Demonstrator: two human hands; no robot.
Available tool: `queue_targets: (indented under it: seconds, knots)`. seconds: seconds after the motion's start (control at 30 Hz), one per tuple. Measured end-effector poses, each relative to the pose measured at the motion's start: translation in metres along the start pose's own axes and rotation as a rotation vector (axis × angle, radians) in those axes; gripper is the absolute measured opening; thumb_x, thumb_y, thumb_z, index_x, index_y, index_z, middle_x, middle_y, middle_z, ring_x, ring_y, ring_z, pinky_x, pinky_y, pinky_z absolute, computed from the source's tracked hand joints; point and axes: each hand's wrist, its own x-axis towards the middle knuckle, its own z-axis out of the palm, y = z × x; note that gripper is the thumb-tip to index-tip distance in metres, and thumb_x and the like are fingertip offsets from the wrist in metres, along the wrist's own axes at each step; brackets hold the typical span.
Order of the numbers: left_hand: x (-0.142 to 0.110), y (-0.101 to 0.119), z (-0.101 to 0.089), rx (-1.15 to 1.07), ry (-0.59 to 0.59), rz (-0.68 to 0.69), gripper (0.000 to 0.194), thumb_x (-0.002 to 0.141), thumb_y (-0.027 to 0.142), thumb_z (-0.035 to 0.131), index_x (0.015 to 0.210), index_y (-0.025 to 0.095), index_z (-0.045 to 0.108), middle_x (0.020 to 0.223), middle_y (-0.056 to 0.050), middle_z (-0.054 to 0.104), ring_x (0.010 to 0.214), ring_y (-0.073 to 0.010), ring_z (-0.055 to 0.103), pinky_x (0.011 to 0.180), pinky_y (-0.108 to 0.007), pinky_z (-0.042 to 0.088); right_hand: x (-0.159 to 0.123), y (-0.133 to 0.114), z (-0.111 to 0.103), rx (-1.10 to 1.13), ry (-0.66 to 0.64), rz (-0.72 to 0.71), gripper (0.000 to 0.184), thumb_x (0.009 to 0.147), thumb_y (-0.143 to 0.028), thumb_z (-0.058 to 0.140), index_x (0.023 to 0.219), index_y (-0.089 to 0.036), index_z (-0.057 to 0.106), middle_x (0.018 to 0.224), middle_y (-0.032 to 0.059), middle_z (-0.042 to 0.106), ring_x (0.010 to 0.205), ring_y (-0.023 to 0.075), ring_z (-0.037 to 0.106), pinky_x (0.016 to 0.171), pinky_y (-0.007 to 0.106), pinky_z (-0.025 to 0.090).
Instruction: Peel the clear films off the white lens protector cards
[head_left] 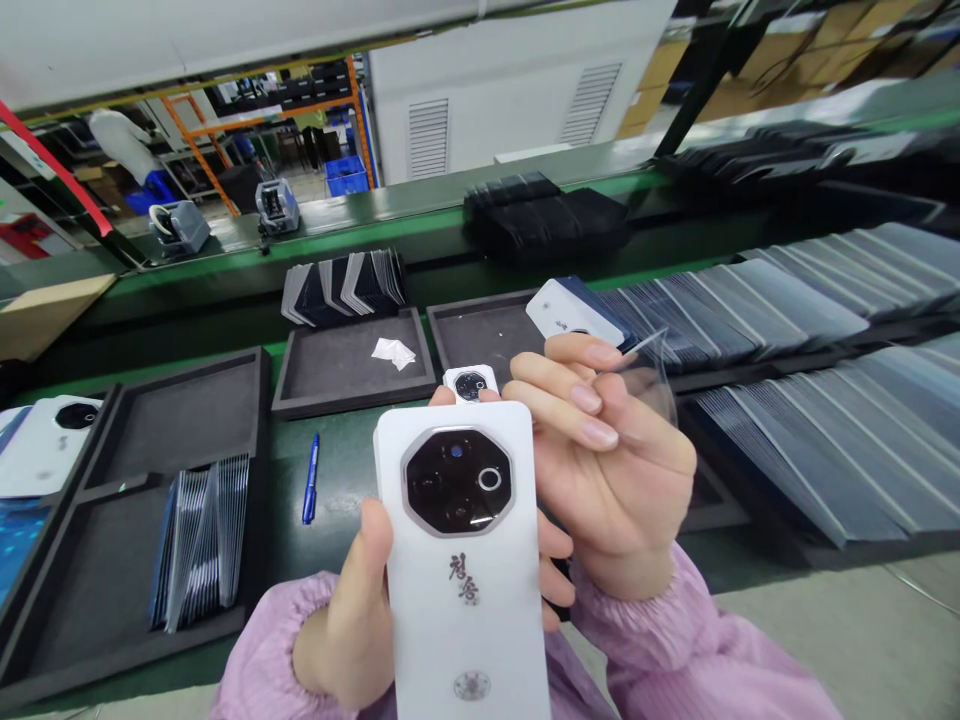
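A white phone (469, 625) with a black octagonal camera block and dark lettering is held close before me, back side towards the camera. My left hand (356, 590) wraps round it, thumb on the left edge and fingertips showing past the right edge. Up beside the phone's top right corner, my right hand (611, 460) pinches a clear film (654, 385) between thumb and fingers. Just behind the phone's top edge, a second white back with a dark camera block (471, 384) shows partly, with fingertips near it.
Dark trays (352, 360) line the green bench, one with a crumpled white scrap (394, 352). A blue pen (310, 480) lies at left, beside a tray of upright panels (202, 540). Rows of film-covered panels (817, 450) fill the right. Tape dispensers (180, 225) stand behind.
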Motion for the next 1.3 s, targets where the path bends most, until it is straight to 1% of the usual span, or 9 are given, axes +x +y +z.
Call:
queue_targets:
  seconds: [0.17, 0.37, 0.53, 0.63, 0.73, 0.9, 1.07, 1.2, 1.3]
  knots:
    - [-0.0014, -0.0004, -0.0032, 0.009, 0.008, -0.016, 0.078, 0.092, 0.075, 0.034, 0.14, 0.02, 0.06, 0.127, -0.009, 0.069, 0.11, -0.0246, 0.066, 0.099, -0.032, 0.049, 0.0003, -0.0002, 0.0006, 0.004, -0.009, 0.006, 0.023, 0.077, -0.015, 0.075, 0.084, -0.028, 0.058, 0.066, -0.0106, 0.052, 0.05, 0.0041, 0.047, 0.091, 0.024, 0.06]
    - [-0.002, -0.0021, -0.007, 0.003, -0.013, 0.0, 0.078, 0.092, 0.076, 0.033, 0.145, 0.023, 0.055, 0.133, -0.006, 0.067, 0.112, -0.0253, 0.067, 0.098, -0.034, 0.048, 0.0004, 0.0005, 0.0006, -0.025, 0.007, -0.01, 0.022, 0.077, -0.016, 0.075, 0.083, -0.029, 0.058, 0.066, -0.0104, 0.052, 0.049, 0.0059, 0.046, 0.092, 0.03, 0.06]
    - [-0.0015, -0.0014, -0.0055, -0.017, -0.005, -0.002, 0.078, 0.093, 0.075, 0.032, 0.143, 0.021, 0.057, 0.13, -0.009, 0.068, 0.111, -0.0249, 0.067, 0.099, -0.033, 0.049, 0.0008, 0.0, 0.0016, -0.036, 0.004, -0.004, 0.023, 0.077, -0.015, 0.075, 0.082, -0.029, 0.058, 0.065, -0.0107, 0.052, 0.048, 0.0058, 0.044, 0.097, 0.034, 0.059]
    - [-0.0008, -0.0006, -0.0034, -0.008, -0.01, 0.002, 0.075, 0.093, 0.074, 0.033, 0.138, 0.023, 0.061, 0.131, -0.008, 0.067, 0.111, -0.024, 0.067, 0.099, -0.032, 0.049, 0.0009, 0.0, 0.0018, -0.023, 0.006, -0.008, 0.023, 0.077, -0.015, 0.075, 0.082, -0.029, 0.058, 0.066, -0.0107, 0.052, 0.049, 0.0053, 0.046, 0.094, 0.03, 0.06]
    - [0.0006, -0.0007, -0.0018, 0.014, -0.008, 0.017, 0.073, 0.094, 0.073, 0.032, 0.128, 0.02, 0.069, 0.13, -0.007, 0.068, 0.113, -0.0241, 0.066, 0.1, -0.032, 0.049, 0.0008, 0.0006, 0.0015, -0.022, 0.001, -0.007, 0.023, 0.077, -0.015, 0.075, 0.083, -0.029, 0.057, 0.067, -0.0107, 0.052, 0.05, 0.0049, 0.047, 0.09, 0.025, 0.061]
    - [0.0012, -0.002, -0.0035, 0.037, -0.004, 0.044, 0.072, 0.094, 0.072, 0.032, 0.125, 0.02, 0.07, 0.127, -0.007, 0.07, 0.113, -0.0252, 0.067, 0.099, -0.033, 0.05, 0.0003, 0.0012, 0.0016, -0.038, 0.014, -0.013, 0.023, 0.077, -0.016, 0.075, 0.084, -0.029, 0.056, 0.066, -0.0108, 0.05, 0.048, 0.0051, 0.045, 0.094, 0.029, 0.06]
    - [-0.0018, -0.004, -0.0085, 0.079, 0.026, 0.002, 0.077, 0.09, 0.078, 0.031, 0.129, 0.022, 0.068, 0.118, -0.009, 0.072, 0.108, -0.0272, 0.068, 0.097, -0.036, 0.051, -0.0011, 0.0007, 0.0019, 0.022, -0.015, 0.002, 0.022, 0.079, -0.013, 0.074, 0.085, -0.027, 0.057, 0.068, -0.0102, 0.052, 0.052, 0.0028, 0.05, 0.092, 0.021, 0.059]
    - [-0.0022, -0.0048, -0.0093, 0.075, 0.005, 0.004, 0.078, 0.09, 0.079, 0.03, 0.128, 0.023, 0.069, 0.12, -0.005, 0.072, 0.109, -0.0241, 0.068, 0.098, -0.032, 0.05, -0.0011, 0.0005, 0.0016, 0.03, -0.005, 0.001, 0.022, 0.079, -0.013, 0.073, 0.085, -0.027, 0.058, 0.067, -0.01, 0.053, 0.052, 0.0034, 0.051, 0.092, 0.023, 0.06]
    - [-0.0016, -0.0039, -0.0077, 0.092, 0.021, -0.012, 0.08, 0.089, 0.08, 0.03, 0.125, 0.021, 0.071, 0.12, -0.006, 0.072, 0.109, -0.025, 0.067, 0.098, -0.033, 0.049, -0.0002, 0.0007, 0.0016, -0.003, 0.004, -0.005, 0.023, 0.078, -0.014, 0.075, 0.084, -0.027, 0.057, 0.066, -0.0105, 0.05, 0.05, 0.0038, 0.047, 0.091, 0.025, 0.06]
